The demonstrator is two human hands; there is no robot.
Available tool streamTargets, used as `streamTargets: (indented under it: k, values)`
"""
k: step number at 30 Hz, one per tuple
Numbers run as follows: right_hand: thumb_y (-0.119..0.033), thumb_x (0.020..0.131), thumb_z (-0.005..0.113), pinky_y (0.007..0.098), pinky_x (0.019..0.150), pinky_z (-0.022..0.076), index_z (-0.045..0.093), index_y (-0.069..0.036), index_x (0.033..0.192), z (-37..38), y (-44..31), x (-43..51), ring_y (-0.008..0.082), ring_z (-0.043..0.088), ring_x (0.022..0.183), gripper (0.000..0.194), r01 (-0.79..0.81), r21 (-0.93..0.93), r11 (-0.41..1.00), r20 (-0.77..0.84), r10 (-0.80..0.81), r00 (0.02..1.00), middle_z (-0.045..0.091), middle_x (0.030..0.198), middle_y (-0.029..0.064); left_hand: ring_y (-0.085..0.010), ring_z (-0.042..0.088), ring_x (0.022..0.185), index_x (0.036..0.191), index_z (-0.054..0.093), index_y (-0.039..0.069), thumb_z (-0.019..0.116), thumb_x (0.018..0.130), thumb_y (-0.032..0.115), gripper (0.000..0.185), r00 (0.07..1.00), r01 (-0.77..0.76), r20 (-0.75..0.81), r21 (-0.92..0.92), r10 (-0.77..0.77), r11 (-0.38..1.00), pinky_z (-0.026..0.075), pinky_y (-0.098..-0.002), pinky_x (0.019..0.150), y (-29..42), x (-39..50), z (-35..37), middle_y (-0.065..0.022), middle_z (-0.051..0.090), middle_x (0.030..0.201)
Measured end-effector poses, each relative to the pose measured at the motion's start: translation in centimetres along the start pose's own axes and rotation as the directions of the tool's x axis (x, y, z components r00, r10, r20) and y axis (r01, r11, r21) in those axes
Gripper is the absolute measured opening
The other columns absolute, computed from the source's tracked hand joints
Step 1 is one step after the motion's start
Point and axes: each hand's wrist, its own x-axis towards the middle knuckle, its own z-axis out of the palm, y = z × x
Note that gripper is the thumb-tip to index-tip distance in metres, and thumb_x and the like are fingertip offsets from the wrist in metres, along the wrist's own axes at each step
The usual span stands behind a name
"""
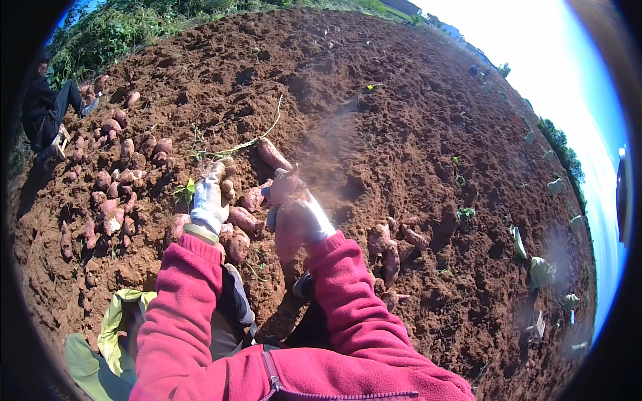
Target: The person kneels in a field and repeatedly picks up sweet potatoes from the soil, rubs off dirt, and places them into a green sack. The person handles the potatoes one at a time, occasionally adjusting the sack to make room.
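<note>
My left hand (211,193), in a soil-stained white glove, is held over the dug soil with its fingers bent; whether anything is inside them is unclear. To its right, my right hand (307,213), gloved too, is closed on reddish sweet potatoes (290,225), slightly blurred. Just above lies a long sweet potato (273,154) beside a thin pale vine (241,146). Between and below my hands more sweet potatoes (245,219) rest on the ground, near my shoes (239,295).
Scattered sweet potatoes (111,210) cover the soil at left, others (388,250) at right. An open green-yellow sack (113,326) stands at lower left. A seated person (47,108) is at far left. Pale sacks (541,272) stand far right.
</note>
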Motion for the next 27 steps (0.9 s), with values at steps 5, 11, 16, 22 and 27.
streamTargets:
  k: [5, 11, 16, 22, 27]
  values:
    - [-0.041, 0.091, 0.073, 0.0373, 0.060, 0.0545, 0.053, -0.007, 0.133, -0.3, -2.5, -0.8, 0.0230, 0.066, 0.076, 0.058, 0.218, -0.231, 0.948, -0.090, -0.244, 0.966, 0.061, 0.109, 0.0078, -0.0043, 0.057, 0.076, 0.123, 0.072, 0.013, 0.061, 0.107, 0.022, 0.021, 0.851, 0.215, 0.254, 0.630, -0.459, 0.746, 0.053, -0.0255, 0.069, -2.8, -2.6, 2.5, 0.0057, 0.071, 0.107]
    - [-0.047, 0.091, 0.072, 0.0427, 0.070, 0.0586, 0.056, -0.001, 0.130, -3.0, -2.0, -1.9, 0.0314, 0.069, 0.081, 0.063, 0.345, 0.235, 0.909, -0.172, -0.310, 0.935, 0.064, 0.115, 0.0148, -0.0370, 0.068, 0.113, 0.127, 0.071, 0.010, 0.060, 0.100, 0.039, 0.041, 0.764, -0.512, 0.328, 0.833, -0.555, -0.212, 0.053, -0.0439, 0.100, -4.3, -1.8, -0.9, -0.0159, 0.074, 0.121]
    - [-0.048, 0.090, 0.072, 0.0430, 0.069, 0.0602, 0.058, -0.001, 0.127, -4.7, -3.0, -1.9, 0.0308, 0.071, 0.081, 0.061, 0.395, 0.271, 0.878, -0.179, -0.357, 0.917, 0.065, 0.110, 0.0162, -0.0353, 0.068, 0.116, 0.130, 0.070, 0.015, 0.054, 0.100, 0.035, 0.040, 0.795, -0.536, 0.307, 0.760, -0.523, -0.369, 0.052, -0.0435, 0.102, -4.5, -0.4, -1.7, -0.0143, 0.073, 0.125]
    - [-0.047, 0.093, 0.073, 0.0412, 0.072, 0.0607, 0.054, -0.005, 0.139, -4.6, -1.2, -1.2, 0.0293, 0.072, 0.086, 0.066, 0.228, 0.195, 0.954, -0.079, -0.216, 0.973, 0.067, 0.121, 0.0167, -0.0367, 0.061, 0.128, 0.138, 0.063, 0.013, 0.062, 0.100, 0.038, 0.046, 0.858, -0.513, 0.465, 0.781, -0.217, -0.356, 0.050, -0.0437, 0.107, -6.3, -2.6, 2.4, -0.0189, 0.061, 0.141]
    - [-0.040, 0.095, 0.070, 0.0402, 0.067, 0.0584, 0.060, -0.001, 0.129, -3.8, 0.2, -0.7, 0.0300, 0.070, 0.079, 0.053, 0.046, 0.091, 0.995, -0.191, -0.028, 0.981, 0.070, 0.106, 0.0169, -0.0191, 0.063, 0.123, 0.155, 0.048, 0.015, 0.069, 0.102, 0.037, 0.061, 0.951, -0.099, 0.262, 0.759, -0.163, 0.644, 0.054, -0.0360, 0.100, -5.1, -2.6, 3.9, -0.0077, 0.060, 0.142]
